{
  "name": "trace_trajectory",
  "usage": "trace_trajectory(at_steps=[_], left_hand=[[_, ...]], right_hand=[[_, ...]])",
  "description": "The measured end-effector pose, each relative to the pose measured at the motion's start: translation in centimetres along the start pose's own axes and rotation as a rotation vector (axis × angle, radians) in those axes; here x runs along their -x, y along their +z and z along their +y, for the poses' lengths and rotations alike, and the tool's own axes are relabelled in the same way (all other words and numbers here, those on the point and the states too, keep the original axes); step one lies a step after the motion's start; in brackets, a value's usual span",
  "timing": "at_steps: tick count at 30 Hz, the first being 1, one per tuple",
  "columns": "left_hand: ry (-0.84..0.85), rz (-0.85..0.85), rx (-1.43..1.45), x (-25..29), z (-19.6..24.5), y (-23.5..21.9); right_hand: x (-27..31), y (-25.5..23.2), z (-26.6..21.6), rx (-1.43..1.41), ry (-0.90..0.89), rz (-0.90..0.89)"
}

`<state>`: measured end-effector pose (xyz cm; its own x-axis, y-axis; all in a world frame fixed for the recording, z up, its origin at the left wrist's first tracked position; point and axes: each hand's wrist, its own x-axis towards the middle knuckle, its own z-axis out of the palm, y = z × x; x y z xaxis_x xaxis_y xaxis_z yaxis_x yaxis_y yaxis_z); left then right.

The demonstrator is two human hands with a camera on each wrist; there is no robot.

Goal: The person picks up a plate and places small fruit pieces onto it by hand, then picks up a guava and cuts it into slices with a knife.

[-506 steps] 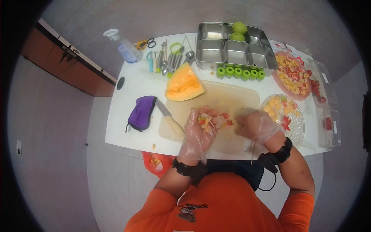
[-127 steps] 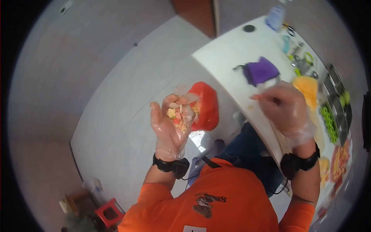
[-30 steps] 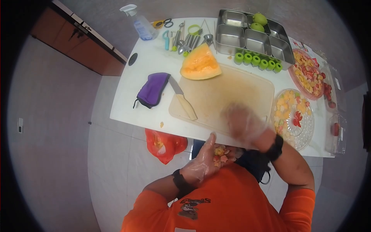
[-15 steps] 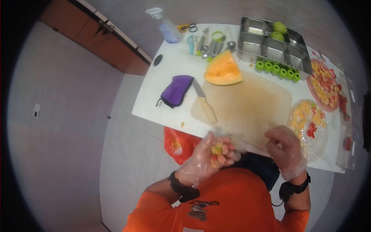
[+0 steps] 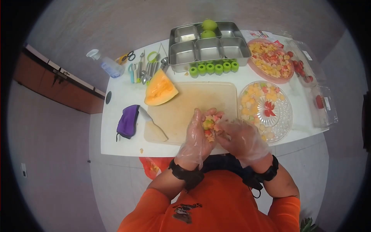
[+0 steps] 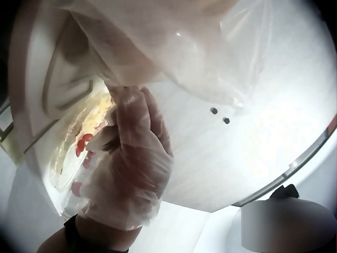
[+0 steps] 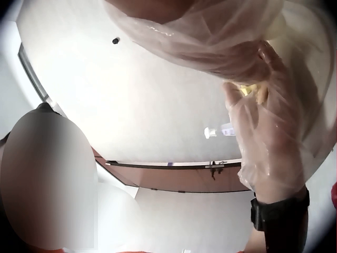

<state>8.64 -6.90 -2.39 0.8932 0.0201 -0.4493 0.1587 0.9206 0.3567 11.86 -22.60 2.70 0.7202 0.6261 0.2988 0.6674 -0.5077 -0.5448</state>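
Both hands wear clear plastic gloves. Small cut fruit pieces (image 5: 210,123), yellow, green and pink, lie in the cupped palm of my left hand (image 5: 196,137), over the near edge of the cutting board (image 5: 193,96). My right hand (image 5: 245,141) reaches in from the right, its fingertips at the pieces; whether they pinch one is hidden. In the right wrist view the left hand (image 7: 271,126) cups yellow bits (image 7: 247,90). The left wrist view shows the right hand (image 6: 129,158) with bent fingers. A glass plate (image 5: 284,120) holds star-like fruit pieces and red slices.
A melon wedge (image 5: 160,91) and a knife (image 5: 156,130) lie on the board's left side, beside a purple cloth (image 5: 127,121). Behind are tools, a steel tray (image 5: 177,68) and green-topped cutters (image 5: 210,69). A pink bowl (image 5: 270,79) of fruit stands right. A red bag (image 5: 148,166) is below.
The view has swung back over the table. My left hand has risen from below the table's edge to the board, and my right hand has come in against the fruit pieces.
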Motion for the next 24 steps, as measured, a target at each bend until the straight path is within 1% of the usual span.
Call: trace_trajectory(at_steps=[4,6,7,9,10,12,15,19,21,24], left_hand=[[0.033,0.018,0.004,0.2,0.0,-0.2],[0.029,0.055,0.059,0.0,0.0,-0.6],[0.035,0.061,0.064,0.0,0.0,-0.7],[0.029,0.026,0.080,0.0,-0.1,-1.1],[0.029,0.029,0.085,-0.1,-0.2,-1.3],[0.020,-0.070,0.149,-0.3,-0.2,-1.8],[0.047,-0.082,0.122,-0.8,-0.5,-2.3],[0.061,-0.078,0.126,-0.5,-0.4,-1.9],[0.043,-0.089,0.067,0.0,-0.3,-1.7],[0.064,-0.109,0.050,-0.1,-0.6,-1.9]], right_hand=[[-0.9,1.0,0.6,0.054,-0.007,-0.067],[-1.2,1.6,1.0,0.065,0.052,-0.156],[-1.4,1.8,1.0,0.062,0.046,-0.164],[-1.6,2.3,0.8,0.084,-0.004,-0.085],[-1.5,2.3,0.9,0.084,-0.004,-0.090],[-1.6,2.5,1.0,0.041,0.019,-0.082],[-1.7,2.3,1.1,-0.002,0.026,-0.063],[-1.6,2.7,1.2,0.037,0.058,-0.079],[-1.7,3.0,0.9,0.093,0.015,-0.045],[-1.9,2.8,0.8,0.125,-0.004,-0.074]])
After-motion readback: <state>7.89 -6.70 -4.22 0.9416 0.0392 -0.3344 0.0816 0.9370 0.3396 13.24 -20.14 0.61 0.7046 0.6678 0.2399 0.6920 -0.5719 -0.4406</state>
